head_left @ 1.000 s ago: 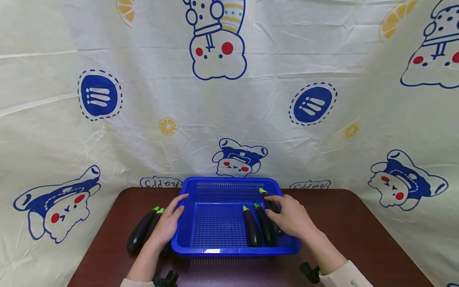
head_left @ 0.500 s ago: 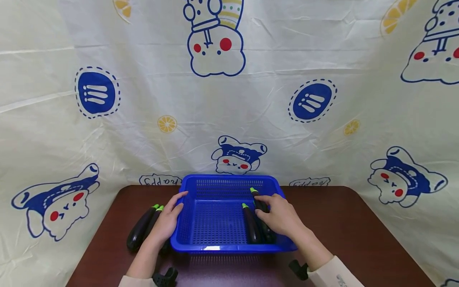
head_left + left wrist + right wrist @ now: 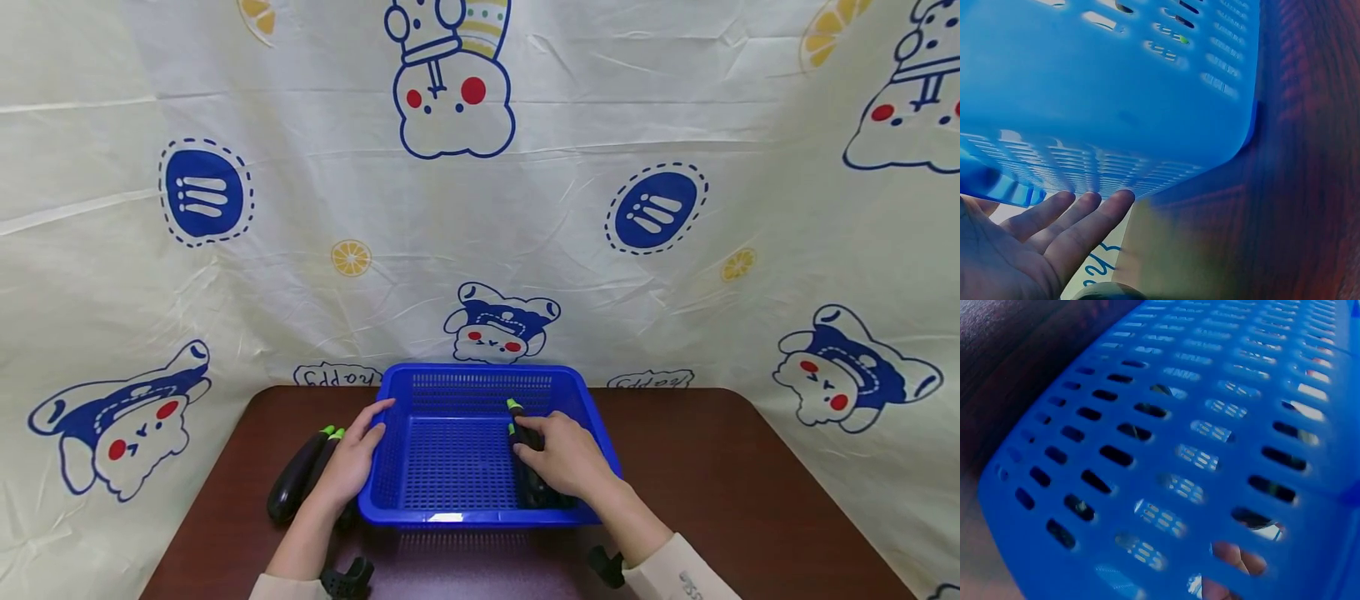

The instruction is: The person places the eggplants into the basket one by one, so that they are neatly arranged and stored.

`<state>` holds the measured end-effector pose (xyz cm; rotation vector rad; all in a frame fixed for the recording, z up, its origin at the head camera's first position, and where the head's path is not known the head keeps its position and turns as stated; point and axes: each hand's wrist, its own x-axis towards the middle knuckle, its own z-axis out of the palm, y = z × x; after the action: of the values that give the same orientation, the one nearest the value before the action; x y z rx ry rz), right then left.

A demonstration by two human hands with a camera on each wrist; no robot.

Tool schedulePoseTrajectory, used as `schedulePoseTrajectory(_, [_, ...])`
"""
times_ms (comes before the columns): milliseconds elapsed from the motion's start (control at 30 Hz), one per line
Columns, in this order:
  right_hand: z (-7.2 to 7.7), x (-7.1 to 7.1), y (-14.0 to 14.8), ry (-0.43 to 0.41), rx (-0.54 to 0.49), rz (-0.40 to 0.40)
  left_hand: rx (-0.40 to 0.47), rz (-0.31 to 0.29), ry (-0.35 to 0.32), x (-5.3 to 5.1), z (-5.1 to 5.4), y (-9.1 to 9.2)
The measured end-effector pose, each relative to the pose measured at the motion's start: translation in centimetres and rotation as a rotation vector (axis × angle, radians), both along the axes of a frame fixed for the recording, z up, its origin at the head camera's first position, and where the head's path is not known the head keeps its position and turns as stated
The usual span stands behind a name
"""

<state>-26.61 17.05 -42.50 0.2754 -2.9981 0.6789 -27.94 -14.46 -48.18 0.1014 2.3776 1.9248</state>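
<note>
A blue perforated plastic basket [image 3: 435,521] stands on the table. Inside it, toward the right, my right hand [image 3: 566,454] grips a dark purple eggplant [image 3: 531,437] with a green stem end, thumb and index finger on either side. Beneath and beside that one are other eggplants [image 3: 527,487], partly hidden by the hand. My left hand [image 3: 352,462] rests at the basket's left rim. In the left wrist view, its fingers [image 3: 1088,234] stretch out straight by the basket's outer wall. The right wrist view shows mostly the basket's slotted side [image 3: 1166,444], with bits of skin behind the holes.
Left of the basket, eggplants [image 3: 294,483] lie on the dark brown table [image 3: 690,467], partly covered by my left forearm. A printed white cloth [image 3: 480,208] hangs behind the table's far edge. Both wrists wear black straps [image 3: 348,577].
My right hand has moved left inside the basket with the eggplant, from the right side to over the other eggplants there. The left hand has stayed at the rim.
</note>
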Motion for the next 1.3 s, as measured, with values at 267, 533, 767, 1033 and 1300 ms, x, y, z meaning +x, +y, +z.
schedulePoseTrajectory(267, [-0.4,-0.2,-0.9,-0.001,0.001,-0.006,-0.006,0.008,0.008,-0.2,-0.1,0.0])
schedulePoseTrajectory(533, [-1.2,-0.4,-2.1,-0.002,-0.009,0.02,0.002,0.012,0.009,-0.1,-0.1,-0.3])
schedulePoseTrajectory(767, [-2.2,-0.6,-3.0,0.001,-0.006,0.027,0.007,0.016,-0.003,0.1,-0.3,-0.4])
schedulePoseTrajectory(1033, [-3.1,-0.9,-3.5,0.012,0.036,0.019,0.003,0.015,0.017,0.0,-0.3,-0.4])
schedulePoseTrajectory(1300, [-3.6,-1.0,-3.4,0.028,0.138,0.03,0.024,0.003,0.019,-0.1,-0.2,-0.2])
